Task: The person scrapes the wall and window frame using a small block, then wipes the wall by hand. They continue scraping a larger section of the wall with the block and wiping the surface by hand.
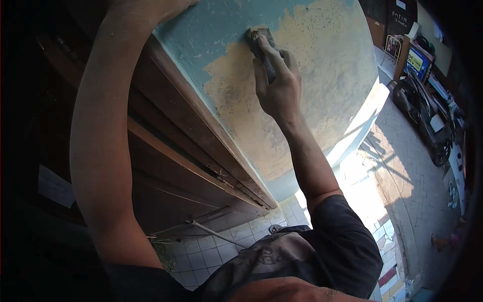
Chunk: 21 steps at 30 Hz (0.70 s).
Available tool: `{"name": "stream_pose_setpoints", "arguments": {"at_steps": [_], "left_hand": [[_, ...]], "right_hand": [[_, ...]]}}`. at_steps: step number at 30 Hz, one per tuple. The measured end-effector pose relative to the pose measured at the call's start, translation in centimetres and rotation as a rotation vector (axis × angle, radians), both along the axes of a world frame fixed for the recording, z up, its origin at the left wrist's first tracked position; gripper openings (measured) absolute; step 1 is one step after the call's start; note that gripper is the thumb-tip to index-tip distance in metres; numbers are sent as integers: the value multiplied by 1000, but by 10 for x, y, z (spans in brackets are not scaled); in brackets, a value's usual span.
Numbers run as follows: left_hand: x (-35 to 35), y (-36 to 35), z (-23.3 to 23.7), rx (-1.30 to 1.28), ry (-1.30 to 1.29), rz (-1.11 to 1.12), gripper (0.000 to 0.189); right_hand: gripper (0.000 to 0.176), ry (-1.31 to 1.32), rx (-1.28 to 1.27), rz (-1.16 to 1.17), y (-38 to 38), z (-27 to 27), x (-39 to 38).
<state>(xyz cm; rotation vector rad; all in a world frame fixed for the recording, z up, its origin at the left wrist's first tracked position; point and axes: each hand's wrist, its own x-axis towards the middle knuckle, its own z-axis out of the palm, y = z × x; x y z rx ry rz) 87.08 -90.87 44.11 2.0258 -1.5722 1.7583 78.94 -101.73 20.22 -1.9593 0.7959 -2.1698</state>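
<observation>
My right hand [280, 88] grips a dark, flat scraper [253, 39], its index finger stretched along the tool. The scraper's upper end touches the wall [322, 75], where the remaining blue paint [209, 32] borders a bare, mottled yellowish patch. My left hand [168, 7] reaches up at the top edge, beside the blue part of the wall and above the door frame. Most of its fingers are cut off by the view, so its grip is hidden.
A brown wooden door frame [201, 118] runs along the wall's left side. White tiles [201, 259] lie below, with a thin pole [214, 232] over them. On the right are a paved lane [402, 166], a parked motorbike [420, 110] and, farther down, part of a person [445, 240].
</observation>
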Motion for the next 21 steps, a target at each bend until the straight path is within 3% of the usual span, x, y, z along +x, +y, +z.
{"name": "stream_pose_setpoints", "arguments": {"at_steps": [4,8,13,16,17,21], "left_hand": [[6,-17,11,27,-70,1,107],[18,-27,14,149,47,-109,126],[14,-58,2,77,12,36,142],[8,-52,4,83,31,78,145],[7,-52,5,100,38,69,145],[10,-60,4,83,43,78,145]], "right_hand": [[43,45,85,27,5,45,-17],[43,25,103,37,10,-29,-15],[43,34,122,-4,-1,51,-30],[43,100,218,19,7,15,-38],[45,50,102,-20,-1,-17,-33],[46,28,172,-16,-2,-9,-36]]}}
